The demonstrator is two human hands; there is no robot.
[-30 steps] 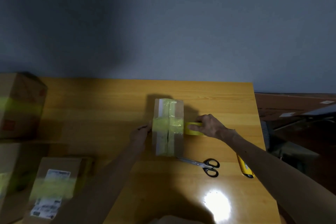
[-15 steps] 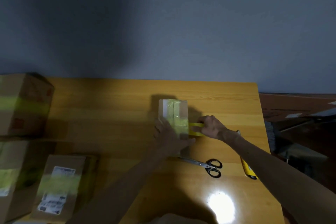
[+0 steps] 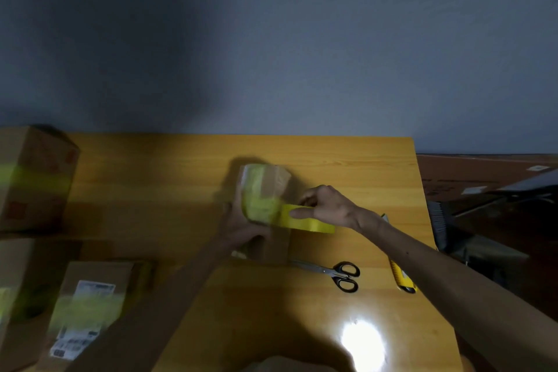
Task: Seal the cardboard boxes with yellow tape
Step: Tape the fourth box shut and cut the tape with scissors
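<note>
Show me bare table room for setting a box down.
Bare: far strip of table behind the held box, and the stretch between it and the stacked boxes at left. Crowded: right of it, with yellow tape, scissors, knife.

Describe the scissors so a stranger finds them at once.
Look at the wooden table. Toward its right side, near the small cardboard box being taped, lie steel scissors with black loop handles. The yellow utility knife to their right has no loops.

Small cardboard box tilted mid-table, yellow tape wrapped round.
</note>
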